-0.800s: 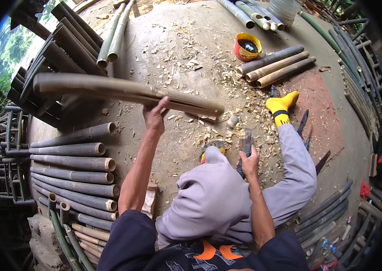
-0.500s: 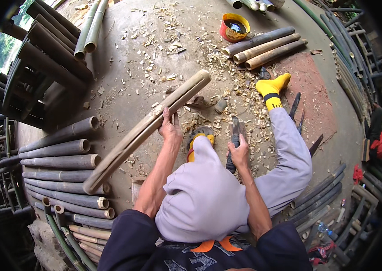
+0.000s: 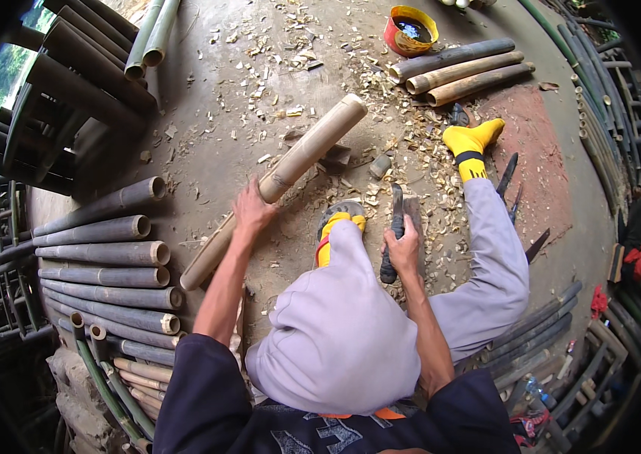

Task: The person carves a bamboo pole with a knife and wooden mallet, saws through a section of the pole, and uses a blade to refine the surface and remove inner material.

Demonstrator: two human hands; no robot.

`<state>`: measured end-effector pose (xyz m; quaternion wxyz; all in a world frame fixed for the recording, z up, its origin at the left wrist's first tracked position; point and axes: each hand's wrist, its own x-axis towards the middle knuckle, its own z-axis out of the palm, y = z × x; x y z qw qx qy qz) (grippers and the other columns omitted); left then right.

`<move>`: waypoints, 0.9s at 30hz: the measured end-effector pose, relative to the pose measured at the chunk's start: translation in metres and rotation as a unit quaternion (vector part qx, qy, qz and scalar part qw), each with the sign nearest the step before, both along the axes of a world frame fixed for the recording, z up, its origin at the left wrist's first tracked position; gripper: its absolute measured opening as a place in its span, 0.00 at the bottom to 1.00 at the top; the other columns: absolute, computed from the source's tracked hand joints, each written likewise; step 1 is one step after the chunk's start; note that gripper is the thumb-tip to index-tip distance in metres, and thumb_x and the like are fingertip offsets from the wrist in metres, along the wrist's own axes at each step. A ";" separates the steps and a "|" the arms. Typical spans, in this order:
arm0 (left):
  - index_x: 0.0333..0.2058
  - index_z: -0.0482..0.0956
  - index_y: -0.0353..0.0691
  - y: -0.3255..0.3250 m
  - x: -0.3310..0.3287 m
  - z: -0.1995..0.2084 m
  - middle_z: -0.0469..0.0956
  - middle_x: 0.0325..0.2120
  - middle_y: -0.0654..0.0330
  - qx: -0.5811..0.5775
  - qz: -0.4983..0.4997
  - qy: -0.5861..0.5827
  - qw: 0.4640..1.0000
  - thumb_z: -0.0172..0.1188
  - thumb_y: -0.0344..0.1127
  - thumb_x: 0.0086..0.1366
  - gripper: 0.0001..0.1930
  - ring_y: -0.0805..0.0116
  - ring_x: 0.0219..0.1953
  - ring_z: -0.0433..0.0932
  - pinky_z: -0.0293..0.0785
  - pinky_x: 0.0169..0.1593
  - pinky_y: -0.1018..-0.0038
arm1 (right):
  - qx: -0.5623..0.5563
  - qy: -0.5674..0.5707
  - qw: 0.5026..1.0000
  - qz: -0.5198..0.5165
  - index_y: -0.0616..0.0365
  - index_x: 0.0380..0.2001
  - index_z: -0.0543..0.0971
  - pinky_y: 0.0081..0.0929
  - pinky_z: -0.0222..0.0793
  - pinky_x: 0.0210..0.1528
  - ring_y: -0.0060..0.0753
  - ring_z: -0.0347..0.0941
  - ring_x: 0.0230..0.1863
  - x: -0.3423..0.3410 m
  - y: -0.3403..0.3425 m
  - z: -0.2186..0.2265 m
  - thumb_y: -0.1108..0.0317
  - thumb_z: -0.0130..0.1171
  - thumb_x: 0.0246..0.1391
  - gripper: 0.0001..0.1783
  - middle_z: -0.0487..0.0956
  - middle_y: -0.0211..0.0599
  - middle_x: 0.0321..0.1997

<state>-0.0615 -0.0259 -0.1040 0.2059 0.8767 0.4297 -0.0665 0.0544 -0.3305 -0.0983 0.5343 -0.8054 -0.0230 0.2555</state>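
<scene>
A thick length of pale brown bamboo (image 3: pixel 311 150) slants across the middle, its far end up to the right and its near end low to the left. My left hand (image 3: pixel 252 208) is wrapped over it near its middle. My right hand (image 3: pixel 402 248) is closed round the black wrapped handle of a knife (image 3: pixel 389 266), its blade pointing away from me. The blade lies beside a flat grey-brown piece whose kind I cannot make out. Between my hands is my foot in a yellow sock (image 3: pixel 341 222).
Dark bamboo lengths (image 3: pixel 101 253) lie in a row at the left. Three more lengths (image 3: pixel 475 72) rest near a red and yellow bucket (image 3: pixel 411 32) of dark liquid. Shavings (image 3: pixel 297 60) litter the floor. Dark blades (image 3: pixel 507 174) lie right of my outstretched leg (image 3: pixel 487 242).
The bamboo has turned, so the long groove seen before is out of sight. My left hand has shifted left along it and now grips from above. The knife has tilted edge-on.
</scene>
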 end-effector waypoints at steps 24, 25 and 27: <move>0.47 0.61 0.34 -0.077 0.048 -0.018 0.72 0.40 0.45 -0.094 0.036 -0.044 0.994 0.70 0.41 0.46 0.34 0.45 0.41 0.75 0.73 0.43 0.57 | 0.037 -0.092 0.975 0.198 0.64 0.51 0.65 0.44 0.69 0.30 0.57 0.76 0.28 -0.008 0.105 0.034 0.69 0.49 0.54 0.21 0.75 0.59 0.25; 0.47 0.61 0.35 -0.078 0.049 -0.019 0.72 0.39 0.45 -0.092 0.035 -0.043 0.994 0.70 0.41 0.46 0.34 0.45 0.41 0.75 0.73 0.42 0.57 | 0.027 -0.083 0.976 0.200 0.64 0.51 0.65 0.46 0.69 0.31 0.59 0.76 0.29 -0.007 0.110 0.027 0.69 0.49 0.53 0.21 0.75 0.60 0.26; 0.47 0.61 0.35 -0.079 0.050 -0.021 0.73 0.38 0.46 -0.088 0.037 -0.037 0.995 0.70 0.41 0.45 0.34 0.45 0.41 0.75 0.73 0.41 0.57 | 0.012 -0.066 0.977 0.202 0.64 0.51 0.64 0.48 0.68 0.31 0.62 0.75 0.31 -0.008 0.113 0.018 0.69 0.49 0.53 0.22 0.76 0.63 0.27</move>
